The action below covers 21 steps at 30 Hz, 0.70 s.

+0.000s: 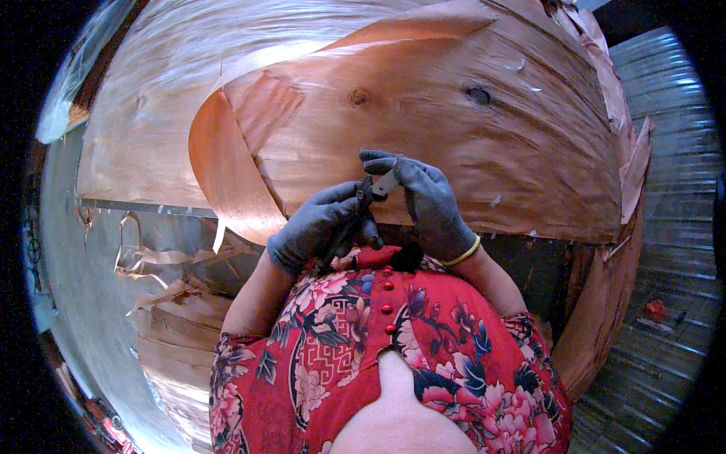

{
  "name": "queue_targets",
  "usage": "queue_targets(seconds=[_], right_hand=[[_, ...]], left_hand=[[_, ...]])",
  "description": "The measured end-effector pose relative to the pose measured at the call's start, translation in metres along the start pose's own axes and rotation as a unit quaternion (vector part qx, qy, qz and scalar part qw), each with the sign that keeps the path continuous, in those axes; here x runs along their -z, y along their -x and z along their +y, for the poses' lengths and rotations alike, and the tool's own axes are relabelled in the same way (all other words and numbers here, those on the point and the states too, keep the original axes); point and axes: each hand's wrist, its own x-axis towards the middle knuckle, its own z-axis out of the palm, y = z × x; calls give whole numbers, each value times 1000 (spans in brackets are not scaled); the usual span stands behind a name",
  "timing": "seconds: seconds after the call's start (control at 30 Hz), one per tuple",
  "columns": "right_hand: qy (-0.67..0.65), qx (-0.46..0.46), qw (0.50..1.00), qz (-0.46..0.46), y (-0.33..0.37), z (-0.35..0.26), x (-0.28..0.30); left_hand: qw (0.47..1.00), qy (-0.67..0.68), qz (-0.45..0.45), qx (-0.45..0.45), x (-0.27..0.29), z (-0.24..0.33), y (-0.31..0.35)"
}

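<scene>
Both my hands wear grey gloves and meet in front of my body, over the near edge of a large wood veneer sheet (423, 136). My left hand (333, 219) is closed around the dark handle of a knife (385, 185) with a flat grey blade. My right hand (429, 193) holds the far end of the blade between thumb and fingers; a yellow band circles that wrist. Left of the hands, a curled veneer strip (219, 163) bends over the sheet and hangs past its near edge. Part of the handle is hidden by my left fingers.
The veneer sheet has a dark knot hole (478, 95) and a brown knot (358, 97). Torn veneer scraps (178, 295) lie below at left. More veneer (605, 303) hangs at the right, beside corrugated metal sheeting (662, 181).
</scene>
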Motion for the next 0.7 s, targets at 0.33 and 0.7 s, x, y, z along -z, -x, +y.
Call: queue_targets(seconds=[0.33, 0.7], right_hand=[[158, 67, 980, -97, -11, 5, 8], [-74, -49, 993, -71, -12, 10, -9]], left_hand=[[998, -37, 8, 50, 9, 2, 0], [996, 87, -21, 7, 0, -7, -11]])
